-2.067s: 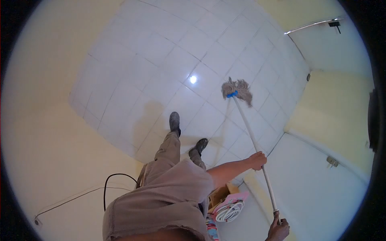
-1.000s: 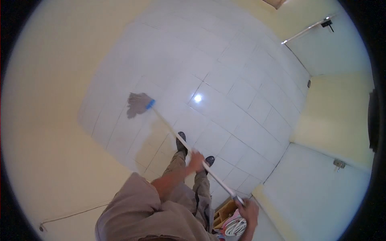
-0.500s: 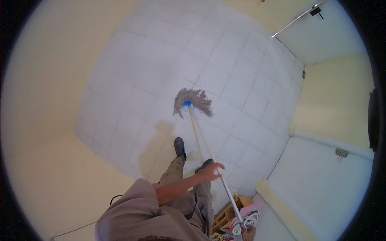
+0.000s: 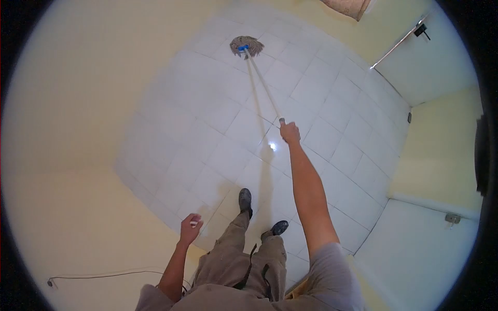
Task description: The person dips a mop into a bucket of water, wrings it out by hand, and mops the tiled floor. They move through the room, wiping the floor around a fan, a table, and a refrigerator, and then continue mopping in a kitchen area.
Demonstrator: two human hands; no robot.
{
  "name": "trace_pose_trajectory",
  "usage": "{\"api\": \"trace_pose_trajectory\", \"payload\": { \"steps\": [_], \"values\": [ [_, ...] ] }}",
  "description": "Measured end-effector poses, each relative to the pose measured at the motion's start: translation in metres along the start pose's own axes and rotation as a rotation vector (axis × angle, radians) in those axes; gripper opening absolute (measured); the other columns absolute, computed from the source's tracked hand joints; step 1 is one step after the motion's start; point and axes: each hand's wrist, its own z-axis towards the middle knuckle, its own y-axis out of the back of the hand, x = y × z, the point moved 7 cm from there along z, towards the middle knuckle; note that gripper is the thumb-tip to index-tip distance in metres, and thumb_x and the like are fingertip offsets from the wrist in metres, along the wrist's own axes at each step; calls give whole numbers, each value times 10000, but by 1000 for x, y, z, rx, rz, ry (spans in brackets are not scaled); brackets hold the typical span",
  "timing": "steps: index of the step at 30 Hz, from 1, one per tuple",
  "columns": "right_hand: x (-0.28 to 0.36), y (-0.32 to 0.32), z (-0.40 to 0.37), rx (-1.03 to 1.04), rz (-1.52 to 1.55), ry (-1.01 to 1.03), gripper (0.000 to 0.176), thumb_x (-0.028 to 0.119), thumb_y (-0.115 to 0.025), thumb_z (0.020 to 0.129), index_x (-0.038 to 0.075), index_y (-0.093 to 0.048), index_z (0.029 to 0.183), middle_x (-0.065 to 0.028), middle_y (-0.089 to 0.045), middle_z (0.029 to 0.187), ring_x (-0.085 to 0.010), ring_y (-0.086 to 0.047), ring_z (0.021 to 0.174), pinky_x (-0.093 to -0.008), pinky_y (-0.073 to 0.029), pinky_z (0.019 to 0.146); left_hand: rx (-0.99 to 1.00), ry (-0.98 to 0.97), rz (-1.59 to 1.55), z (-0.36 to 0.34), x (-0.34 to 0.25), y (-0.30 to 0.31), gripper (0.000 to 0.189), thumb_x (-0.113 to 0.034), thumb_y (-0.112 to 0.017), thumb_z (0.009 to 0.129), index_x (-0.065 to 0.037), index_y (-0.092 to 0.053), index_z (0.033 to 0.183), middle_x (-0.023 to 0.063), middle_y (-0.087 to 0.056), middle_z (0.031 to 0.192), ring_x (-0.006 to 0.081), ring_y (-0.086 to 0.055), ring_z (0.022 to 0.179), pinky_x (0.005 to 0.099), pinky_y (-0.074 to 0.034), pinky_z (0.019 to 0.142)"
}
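Observation:
A mop (image 4: 265, 87) stretches away across the tiled floor, its grey-brown strands (image 4: 254, 45) spread out at the far end around a blue socket (image 4: 243, 48). My right hand (image 4: 290, 132) is wrapped round the end of the long handle, with the arm reaching forward. Off the mop, my left hand (image 4: 191, 228) hangs at the lower left with curled fingers. Something small and whitish shows at those fingers, too small to name.
My two dark shoes (image 4: 245, 201) stand on the white tiles (image 4: 218, 109). Doors with metal fittings (image 4: 453, 218) are at the right. A cable (image 4: 109, 276) runs along the lower left wall. Brown fabric (image 4: 348, 7) hangs at the top.
The mop head has moved farther away across the floor. My left hand has let go of the handle and dropped to the left, while my right hand has swung forward with the handle end.

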Motion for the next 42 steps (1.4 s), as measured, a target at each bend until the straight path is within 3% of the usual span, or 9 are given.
{"api": "trace_pose_trajectory", "payload": {
  "steps": [7,11,14,15,17,23,32,37,42],
  "values": [
    [-177,-9,-89,153,-135,44,660,583,-354,933,19,-582,1189,-272,-584,1179,-450,-554,1115,-541,-435,949,-63,172,57,-95,120,15,161,-118,-708,818,-14,-665,932,74,-689,850,156,-652,774,300,-525,692],
    [-368,-3,-299,93,-92,-85,660,541,-420,945,-76,-622,1063,-341,-594,1094,-481,-577,1024,-529,-463,878,120,337,-8,-133,154,-9,113,-114,-699,826,-17,-676,877,52,-674,755,142,-649,714,291,-525,659],
    [-467,9,-513,9,-149,55,541,435,-484,951,-88,-615,909,-317,-605,804,-515,-579,793,-537,-469,722,248,378,12,-119,153,-26,118,-125,-687,843,-19,-670,891,54,-673,768,140,-649,717,294,-526,643],
    [-509,4,-584,178,-81,-280,603,504,-418,954,-33,-612,1146,-309,-636,899,-466,-617,877,-535,-497,747,286,387,28,-109,150,-31,123,-131,-681,850,-20,-667,902,56,-675,784,142,-649,723,296,-526,638],
    [-531,20,-696,326,-15,-691,597,503,-438,940,-34,-615,1131,-304,-636,901,-463,-616,877,-533,-497,751,274,401,-75,-83,139,-42,131,-138,-663,870,-24,-657,936,61,-676,820,149,-650,734,300,-530,635],
    [-532,74,-830,338,108,-1067,582,502,-499,896,-36,-622,1083,-289,-636,907,-454,-616,877,-527,-495,764,287,363,-173,-47,69,-81,156,-158,-638,902,-38,-644,1002,72,-677,879,165,-661,787,308,-546,651],
    [-535,-11,-718,214,-28,-815,570,501,-590,832,-38,-634,1012,-266,-636,916,-442,-615,877,-519,-491,783,374,300,-71,-44,49,-98,183,-170,-658,885,-43,-652,1017,60,-680,887,149,-663,787,293,-540,645],
    [-559,-25,-409,-176,67,-350,491,445,-692,781,-35,-627,858,-247,-618,885,-420,-605,894,-510,-472,784,350,186,4,-54,30,-93,176,-167,-660,884,-44,-651,1010,45,-676,878,131,-657,783,276,-527,643],
    [-423,106,-108,-243,151,14,445,336,-591,867,-57,-566,1074,-294,-608,1090,-454,-595,1004,-509,-485,863,323,67,33,-79,-7,-91,165,-155,-648,896,-37,-647,1010,49,-677,887,127,-651,794,270,-524,662]
  ]
}}
